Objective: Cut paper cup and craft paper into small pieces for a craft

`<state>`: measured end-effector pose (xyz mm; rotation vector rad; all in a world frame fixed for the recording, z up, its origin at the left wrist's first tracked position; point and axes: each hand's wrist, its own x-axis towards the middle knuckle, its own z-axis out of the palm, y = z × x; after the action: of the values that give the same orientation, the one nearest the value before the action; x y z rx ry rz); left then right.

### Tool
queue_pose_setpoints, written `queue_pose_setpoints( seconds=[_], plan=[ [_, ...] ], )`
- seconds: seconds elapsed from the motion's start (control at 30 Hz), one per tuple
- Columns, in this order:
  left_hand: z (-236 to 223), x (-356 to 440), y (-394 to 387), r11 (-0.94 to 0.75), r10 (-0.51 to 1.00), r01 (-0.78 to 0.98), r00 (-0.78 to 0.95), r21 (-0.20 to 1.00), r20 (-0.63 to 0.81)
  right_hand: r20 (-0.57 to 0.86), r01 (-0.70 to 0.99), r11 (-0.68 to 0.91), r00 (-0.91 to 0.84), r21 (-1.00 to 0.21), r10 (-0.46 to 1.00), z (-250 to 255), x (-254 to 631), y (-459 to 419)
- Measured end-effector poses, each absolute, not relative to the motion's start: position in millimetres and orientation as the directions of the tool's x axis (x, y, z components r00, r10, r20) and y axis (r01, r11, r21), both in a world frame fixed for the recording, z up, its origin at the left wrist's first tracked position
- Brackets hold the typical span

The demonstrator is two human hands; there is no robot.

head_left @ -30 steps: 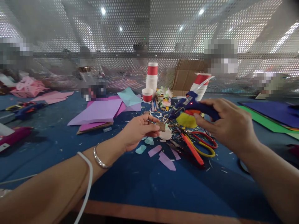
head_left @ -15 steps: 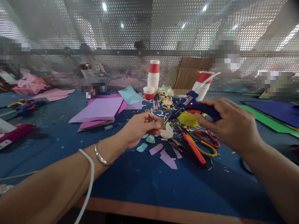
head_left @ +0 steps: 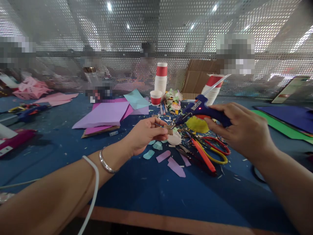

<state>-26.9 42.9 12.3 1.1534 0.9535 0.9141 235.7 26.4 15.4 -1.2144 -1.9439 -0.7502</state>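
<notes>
Over the middle of the table, my left hand [head_left: 149, 135] pinches a small piece of brown cardboard [head_left: 169, 130] between thumb and fingers. My right hand [head_left: 244, 130] grips a blue glue gun [head_left: 195, 109] with a lit red light and a clear glue stick out of its back. The nozzle points down and left, at or just touching the cardboard. Below them lie purple paper scraps [head_left: 176, 167] and light blue scraps [head_left: 148, 154]. Scissors with red and yellow handles [head_left: 217, 156] and an orange-handled tool [head_left: 204, 156] rest beneath my right hand.
Stacked paper cups [head_left: 160, 83] stand at the back, with a second stack [head_left: 213, 88] leaning behind the glue gun. Purple sheets [head_left: 105, 114] lie left, blue and green sheets [head_left: 281, 125] right. A white cable [head_left: 94, 192] crosses my left forearm. Perforated metal [head_left: 156, 29] closes off the back.
Both hands stay almost in place. The cardboard piece and the nozzle have shifted very slightly against each other.
</notes>
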Motion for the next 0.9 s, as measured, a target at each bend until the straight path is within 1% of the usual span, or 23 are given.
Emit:
queue_pose_setpoints(
  seconds=[0.2, 0.4, 0.67, 0.77, 0.9],
  plan=[
    [12.1, -27.3, 43.5, 0.177, 0.936, -0.090, 0.325, 0.980, -0.139, 0.809, 0.910, 0.401, -0.310, 0.102, 0.499, 15.3, 235.6, 25.2],
    [13.5, -26.7, 43.2, 0.186, 0.938, -0.080, 0.310, 0.979, -0.153, 0.812, 0.921, 0.379, -0.289, 0.090, 0.508, 15.9, 234.4, 24.7],
    [15.1, -26.2, 42.1, 0.186, 0.942, -0.111, 0.301, 0.976, -0.146, 0.828, 0.912, 0.388, -0.317, 0.133, 0.462, 16.2, 233.2, 24.7],
    [17.1, -25.4, 41.7, 0.239, 0.939, -0.154, 0.286, 0.959, -0.189, 0.837, 0.908, 0.388, -0.333, 0.159, 0.435, 17.4, 231.9, 24.7],
    [20.6, -25.3, 41.8, 0.316, 0.926, -0.255, 0.293, 0.914, -0.238, 0.856, 0.913, 0.369, -0.326, 0.174, 0.402, 17.3, 231.4, 25.9]
  ],
)
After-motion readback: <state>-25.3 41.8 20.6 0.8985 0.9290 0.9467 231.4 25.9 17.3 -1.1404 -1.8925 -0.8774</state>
